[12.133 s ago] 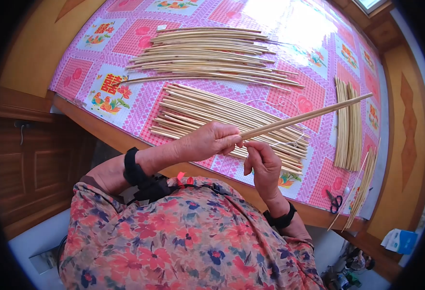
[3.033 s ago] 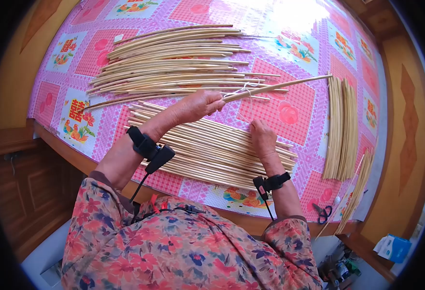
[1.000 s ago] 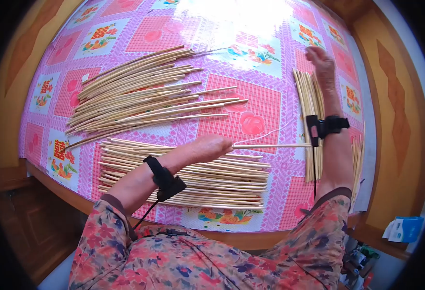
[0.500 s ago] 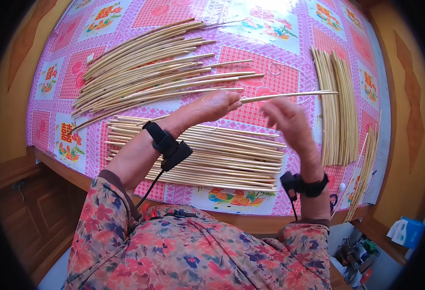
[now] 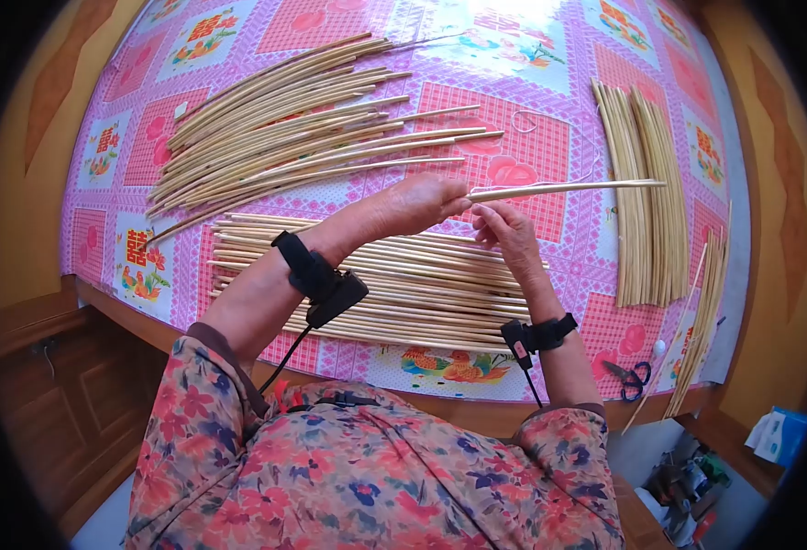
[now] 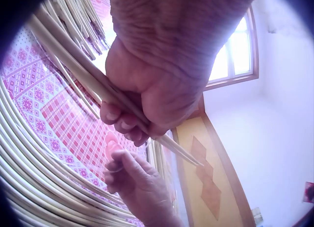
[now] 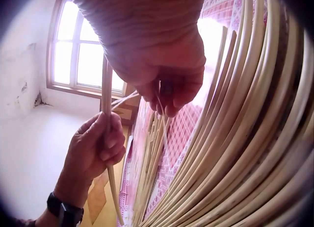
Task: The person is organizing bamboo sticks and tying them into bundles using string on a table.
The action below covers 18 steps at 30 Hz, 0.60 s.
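My left hand (image 5: 426, 200) grips a pair of thin pale sticks (image 5: 569, 187), fingers curled round them above the table; their far ends point right. Close beside it, my right hand (image 5: 512, 234) has its thumb and fingers drawn together on a white string (image 7: 125, 99). In the right wrist view the string runs between the held sticks and the right fingers, and a loose length hangs below them. The left wrist view shows the held sticks (image 6: 88, 77) crossing the left palm, with the right hand (image 6: 142, 188) below. Under both hands lies a row of straight sticks (image 5: 367, 284).
A looser pile of sticks (image 5: 275, 128) lies at the back left. Two bundles (image 5: 646, 202) lie at the right, with a thinner bunch (image 5: 701, 321) by the edge. Scissors (image 5: 628, 378) rest near the front right of the patterned tablecloth (image 5: 376, 371).
A second ago my right hand was stretched far out to the right with the string drawn taut; it has come back beside my left hand. My left hand keeps its grip on the sticks.
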### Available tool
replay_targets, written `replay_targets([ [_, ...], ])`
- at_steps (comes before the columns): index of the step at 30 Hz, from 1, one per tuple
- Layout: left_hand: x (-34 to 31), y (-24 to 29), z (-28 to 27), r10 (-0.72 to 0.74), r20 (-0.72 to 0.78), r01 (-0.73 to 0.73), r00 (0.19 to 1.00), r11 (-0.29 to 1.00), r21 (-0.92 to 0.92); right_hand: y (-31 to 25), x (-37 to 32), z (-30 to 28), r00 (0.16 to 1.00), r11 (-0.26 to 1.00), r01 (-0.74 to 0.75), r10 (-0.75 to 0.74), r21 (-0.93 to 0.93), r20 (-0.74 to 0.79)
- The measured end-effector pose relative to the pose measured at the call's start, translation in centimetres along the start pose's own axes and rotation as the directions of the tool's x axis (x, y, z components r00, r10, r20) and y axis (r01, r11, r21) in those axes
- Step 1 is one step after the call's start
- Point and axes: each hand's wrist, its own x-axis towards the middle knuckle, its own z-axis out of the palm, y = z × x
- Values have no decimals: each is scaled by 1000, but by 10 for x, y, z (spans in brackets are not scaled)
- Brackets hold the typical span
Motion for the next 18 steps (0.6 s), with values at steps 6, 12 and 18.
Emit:
replay_targets([
  [6,-1,-5,3,-85,84,80,993,995,54,4,-10,6,992,967,126,-118,-221,49],
  [12,-6,-11,0,-90,58,92,994,995,-31,-15,-10,33,993,926,116,-122,360,-6],
  [18,-19,-3,-13,-105,12,105,994,994,-43,-7,2,47,979,879,189,-201,439,-18],
])
